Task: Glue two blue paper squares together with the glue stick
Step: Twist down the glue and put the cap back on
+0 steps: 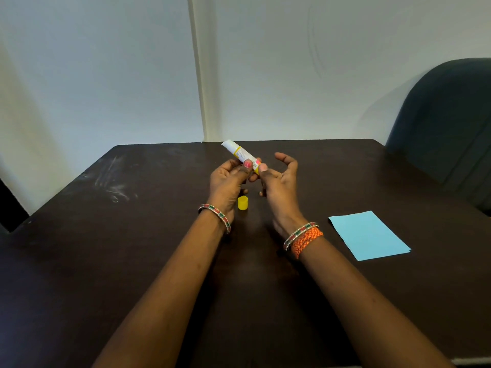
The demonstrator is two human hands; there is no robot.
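I take the yellow cap (242, 203) as my landmark; it stands upright on the dark table (79, 261), alone between my 2 wrists. Far left of the cap I see pale scuff marks (114, 181) on the tabletop. Just left of the cap and above it, my left hand (228, 181) has its fingers curled round the lower part of the glue stick (240, 154), thumb pressed against the tube. The stick is uncapped and tilts up and away to the left, its white tip at the top, well above the cap. Just right of the cap, my right hand (279, 181) pinches the bottom end of the same stick between thumb and a finger, while its other fingers are spread loosely apart. Well right of the cap, the blue paper (369, 235) lies flat on the table, touched by neither hand; I cannot tell whether it is 1 sheet or 2 stacked. Furthest right, beyond the table corner, is a dark chair (451, 123)
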